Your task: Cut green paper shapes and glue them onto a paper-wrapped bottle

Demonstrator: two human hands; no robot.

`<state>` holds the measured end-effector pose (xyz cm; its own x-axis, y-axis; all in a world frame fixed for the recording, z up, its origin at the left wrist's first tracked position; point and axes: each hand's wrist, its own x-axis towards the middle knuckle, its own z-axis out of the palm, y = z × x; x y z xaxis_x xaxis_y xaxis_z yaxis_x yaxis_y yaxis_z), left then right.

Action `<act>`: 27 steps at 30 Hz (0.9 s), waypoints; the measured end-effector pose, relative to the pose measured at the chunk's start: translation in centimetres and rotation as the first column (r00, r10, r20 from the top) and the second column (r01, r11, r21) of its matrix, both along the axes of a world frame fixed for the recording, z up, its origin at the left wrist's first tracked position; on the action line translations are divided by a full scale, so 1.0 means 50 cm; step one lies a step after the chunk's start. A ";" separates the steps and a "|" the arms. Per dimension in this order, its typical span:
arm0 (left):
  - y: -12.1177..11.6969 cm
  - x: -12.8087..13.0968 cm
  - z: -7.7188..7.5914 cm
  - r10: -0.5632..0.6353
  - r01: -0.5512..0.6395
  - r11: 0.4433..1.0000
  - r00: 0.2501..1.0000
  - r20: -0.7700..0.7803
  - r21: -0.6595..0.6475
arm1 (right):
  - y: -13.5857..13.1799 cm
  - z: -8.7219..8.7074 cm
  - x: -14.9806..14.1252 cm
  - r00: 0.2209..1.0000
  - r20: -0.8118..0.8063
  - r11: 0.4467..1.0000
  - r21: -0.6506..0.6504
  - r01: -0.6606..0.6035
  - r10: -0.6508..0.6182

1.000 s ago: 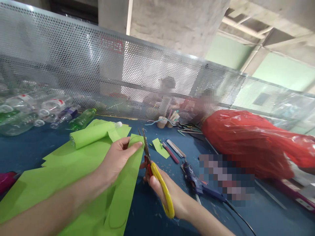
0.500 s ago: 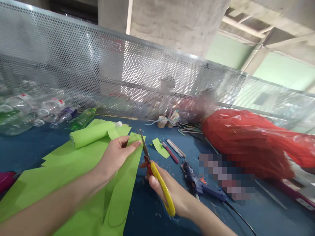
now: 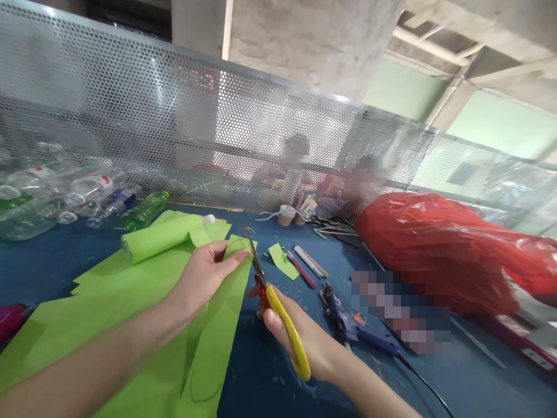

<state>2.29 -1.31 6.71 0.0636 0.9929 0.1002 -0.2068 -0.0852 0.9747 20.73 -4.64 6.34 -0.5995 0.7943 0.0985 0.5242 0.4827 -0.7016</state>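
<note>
My left hand (image 3: 204, 278) pinches the upper end of a long strip of bright green paper (image 3: 215, 342), lifted off the blue table (image 3: 261, 377). My right hand (image 3: 304, 342) grips yellow-handled scissors (image 3: 278, 313). Their blades point up and away, their tips at the strip's top right edge beside my left fingertips. More green paper sheets (image 3: 100, 307) lie flat under my left forearm. A bottle wrapped in green paper (image 3: 163, 237) lies behind them.
Empty plastic bottles (image 3: 65, 197) are heaped at the far left along a perforated metal screen (image 3: 174, 128). A blue glue gun (image 3: 343, 319) with its cord, glue sticks (image 3: 304, 267), a green scrap (image 3: 282, 261), small cups (image 3: 293, 216) and a big red plastic bag (image 3: 435, 249) lie to the right.
The scissor blades have tipped slightly to the left against the strip's top edge. My left thumb has shifted a little along the paper. Otherwise nothing has moved.
</note>
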 end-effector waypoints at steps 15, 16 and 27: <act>-0.005 0.002 0.002 -0.062 0.060 0.997 0.997 -0.037 -0.055 | 0.007 -0.007 0.003 0.999 0.002 0.998 -0.034 0.046 -0.046; -0.004 0.001 0.000 -0.074 0.072 0.996 0.997 -0.031 -0.057 | 0.007 -0.005 0.003 0.999 0.006 0.998 -0.032 0.050 -0.050; 0.018 -0.005 -0.019 -0.091 0.096 0.991 0.995 0.051 -0.098 | 0.005 0.010 0.002 0.999 0.021 0.999 -0.005 0.043 -0.042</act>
